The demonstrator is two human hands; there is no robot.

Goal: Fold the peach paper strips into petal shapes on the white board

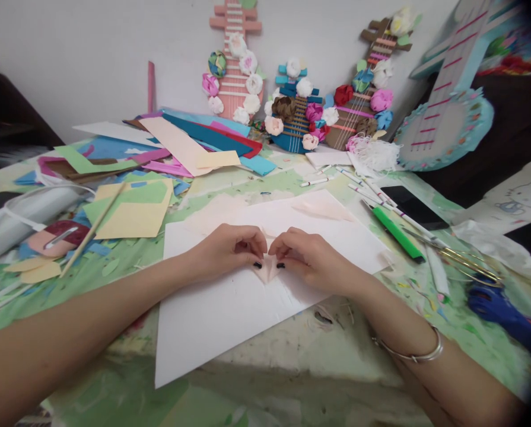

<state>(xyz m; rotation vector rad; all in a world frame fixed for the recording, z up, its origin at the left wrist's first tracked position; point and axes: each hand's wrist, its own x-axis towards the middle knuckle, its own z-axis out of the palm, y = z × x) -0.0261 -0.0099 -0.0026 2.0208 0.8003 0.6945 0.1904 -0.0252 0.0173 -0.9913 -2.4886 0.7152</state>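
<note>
A small piece of pale pink paper point(266, 271) is pinched between both hands, its lower end coming to a point. My left hand point(236, 249) grips its left side with thumb and curled fingers. On the right side, my right hand point(303, 258) holds it the same way, the two hands almost touching. Both hands are over a large white sheet point(212, 323) lying on the green-patterned table cover point(336, 356). More pale pink paper point(325, 209) lies flat on the sheet's far part.
Coloured paper point(203, 139) is piled at the back left, near a wooden stick point(94, 228). Flower-decorated instrument models point(236, 71) lean on the wall. At right are a green cutter point(396, 232), a black phone point(414, 206), scissors and a blue glue gun point(505, 311).
</note>
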